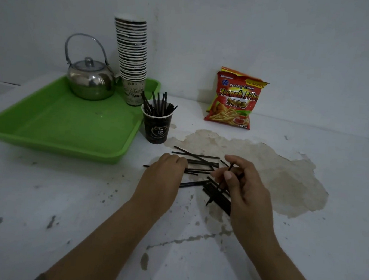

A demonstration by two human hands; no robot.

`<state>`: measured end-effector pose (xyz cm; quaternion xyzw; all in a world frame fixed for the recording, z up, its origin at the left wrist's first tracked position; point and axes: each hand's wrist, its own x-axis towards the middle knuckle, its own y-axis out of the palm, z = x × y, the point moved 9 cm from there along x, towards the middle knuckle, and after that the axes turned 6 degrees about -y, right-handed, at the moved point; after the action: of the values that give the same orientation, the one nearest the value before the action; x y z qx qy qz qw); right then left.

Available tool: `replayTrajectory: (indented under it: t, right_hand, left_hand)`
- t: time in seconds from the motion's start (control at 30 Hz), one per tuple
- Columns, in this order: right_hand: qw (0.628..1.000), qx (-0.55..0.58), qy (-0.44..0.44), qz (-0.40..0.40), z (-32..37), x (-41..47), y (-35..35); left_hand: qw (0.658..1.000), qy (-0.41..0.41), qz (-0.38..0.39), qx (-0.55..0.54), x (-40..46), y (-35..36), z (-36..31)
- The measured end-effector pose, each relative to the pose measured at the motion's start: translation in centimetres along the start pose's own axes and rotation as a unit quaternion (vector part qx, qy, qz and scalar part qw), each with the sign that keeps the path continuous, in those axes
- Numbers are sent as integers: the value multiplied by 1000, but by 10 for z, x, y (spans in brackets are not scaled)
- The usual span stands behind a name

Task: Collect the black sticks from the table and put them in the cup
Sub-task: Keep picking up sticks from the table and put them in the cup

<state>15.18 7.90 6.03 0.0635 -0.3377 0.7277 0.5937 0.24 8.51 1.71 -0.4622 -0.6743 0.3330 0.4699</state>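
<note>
Kettle (90, 80) on tray (53, 126) — snack bag (234, 99)

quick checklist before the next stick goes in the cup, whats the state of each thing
1. Right hand pinches a black stick: ok.
2. Black cup upright beside the green tray: ok.
3. Room left in the cup among the sticks already in it: cannot tell.
4. Path from hand to cup clear: ok.
5. Table cleared of loose sticks: not ok, many remain.
6. Left hand gripping any sticks: cannot tell.

We see kettle (90, 82) and cup stack (133, 55) on tray (53, 126), cup (157, 125) right of tray, sticks (196, 163) before cup, snack bag (235, 99) behind-right
</note>
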Motion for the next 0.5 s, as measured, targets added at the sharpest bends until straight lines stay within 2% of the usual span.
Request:
replayTrajectory:
  t: [0.13, 0.23, 0.3, 0.4, 0.5]
  right_hand:
    - [1000, 11, 7, 8, -1, 0, 3]
    - [1000, 13, 7, 16, -1, 0, 5]
    - [999, 22, 13, 22, -2, 0, 7]
    - [998, 39, 33, 34, -6, -1, 12]
    - [998, 33, 32, 42, -8, -1, 13]
  left_hand:
    - [986, -16, -94, -135, -2, -37, -3]
    - [948, -12, -137, -288, -4, -56, -8]
    - [917, -21, -124, -378, -6, -56, -12]
    - [855, -49, -53, -513, -8, -42, -19]
    - [831, -67, -8, -552, -9, -29, -22]
